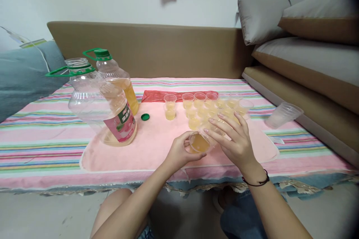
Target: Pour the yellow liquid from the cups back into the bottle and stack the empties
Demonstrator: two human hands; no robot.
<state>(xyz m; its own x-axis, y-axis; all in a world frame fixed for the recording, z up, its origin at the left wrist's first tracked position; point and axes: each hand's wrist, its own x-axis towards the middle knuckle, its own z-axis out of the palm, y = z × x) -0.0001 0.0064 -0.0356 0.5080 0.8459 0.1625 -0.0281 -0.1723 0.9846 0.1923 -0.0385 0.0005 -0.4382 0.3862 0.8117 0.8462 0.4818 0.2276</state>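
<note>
My left hand (183, 151) is closed round a clear plastic cup (199, 143) of pale yellow juice, tilted so that its mouth faces me. My right hand (234, 140) has its fingers stretched out just right of that cup, over the nearest of the other cups; whether the fingertips touch one cannot be made out. Behind the hands several clear plastic cups of juice (200, 101) stand close together in rows, partly hidden by my right fingers. One more filled cup (169, 107) stands apart to their left.
Left of the cups stand an uncapped big bottle (120, 121) with a pink label and a green-capped bottle (127, 89) of juice. A green cap (145, 117) lies on the pink mat (117, 158). Stacked plastic cups (284, 115) lie at right beside piled cushions (311, 59). Red plastic (153, 96) lies behind.
</note>
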